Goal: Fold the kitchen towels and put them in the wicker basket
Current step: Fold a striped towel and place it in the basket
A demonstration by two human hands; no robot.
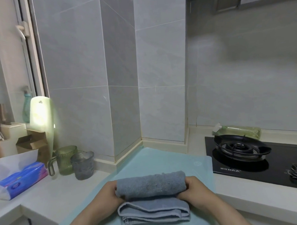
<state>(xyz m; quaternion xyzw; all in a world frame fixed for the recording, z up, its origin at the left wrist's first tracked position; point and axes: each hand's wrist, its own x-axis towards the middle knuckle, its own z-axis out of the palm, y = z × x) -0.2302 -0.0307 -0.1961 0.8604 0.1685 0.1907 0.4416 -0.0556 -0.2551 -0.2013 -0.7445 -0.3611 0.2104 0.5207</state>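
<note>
A grey-blue kitchen towel (pixel 151 183) lies on a pale teal mat (pixel 156 161) at the front of the counter. Its far part is rolled or folded over into a thick bundle, and its near part (pixel 153 212) lies in flat folded layers. My left hand (pixel 110 192) grips the bundle's left end. My right hand (pixel 193 188) grips its right end. The fingertips of both hands are tucked under the cloth and hidden. No wicker basket is in view.
Two ribbed glass mugs, one green (pixel 66 159) and one grey (pixel 83 165), stand left of the mat, with a tissue pack (pixel 20 180) and a cardboard box (pixel 33 143) beyond. A black gas hob (pixel 257 160) and a lying bottle (pixel 237 131) are at the right.
</note>
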